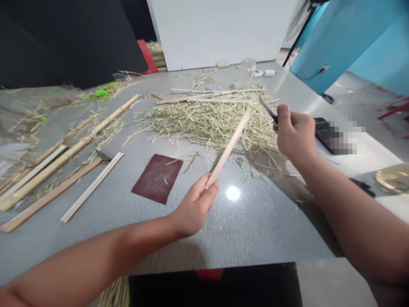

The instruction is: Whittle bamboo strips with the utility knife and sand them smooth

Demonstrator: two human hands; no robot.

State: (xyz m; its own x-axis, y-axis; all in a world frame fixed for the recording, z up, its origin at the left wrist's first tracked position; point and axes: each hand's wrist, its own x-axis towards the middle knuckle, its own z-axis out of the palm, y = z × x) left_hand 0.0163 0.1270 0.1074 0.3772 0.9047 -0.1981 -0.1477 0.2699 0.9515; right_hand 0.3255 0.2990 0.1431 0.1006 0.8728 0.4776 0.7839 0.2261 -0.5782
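My left hand is closed around the lower end of a pale, flat wooden strip, which slants up and to the right. To the right, my right hand grips a knife by its dark handle, the blade pointing up and left. The blade is a little apart from the strip's upper end. Behind and under the strip's far end lies a heap of thin shavings. A dark red sheet of sandpaper rests flat on the grey table, left of my left hand.
At the left lie a long pole, a wooden-handled tool with a metal blade, and a short pale strip. A clear container stands at the back. Right of my right hand are a phone and a gold-coloured dish.
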